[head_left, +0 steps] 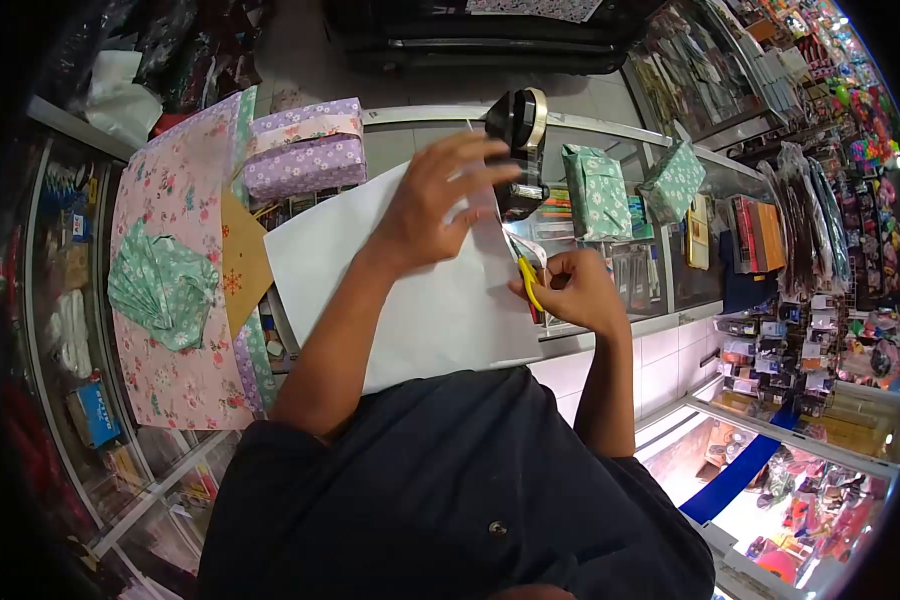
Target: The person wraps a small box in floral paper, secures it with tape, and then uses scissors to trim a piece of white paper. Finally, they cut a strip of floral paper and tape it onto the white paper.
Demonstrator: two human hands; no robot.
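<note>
A large white sheet of paper lies on the glass counter in front of my body. My left hand is over its far part, fingers apart and slightly blurred, with nothing visible in them. At the sheet's right edge, my right hand grips yellow-handled scissors, whose blades point away from me along the edge. A narrow curled strip of paper is beside the blades. Just beyond the hands stands a black tape dispenser with a roll on it.
Flowered pink wrapping sheets lie at the left with a crumpled green piece on top. A purple flowered parcel sits behind them. Two green flowered parcels stand right of the dispenser. Boxes are further right.
</note>
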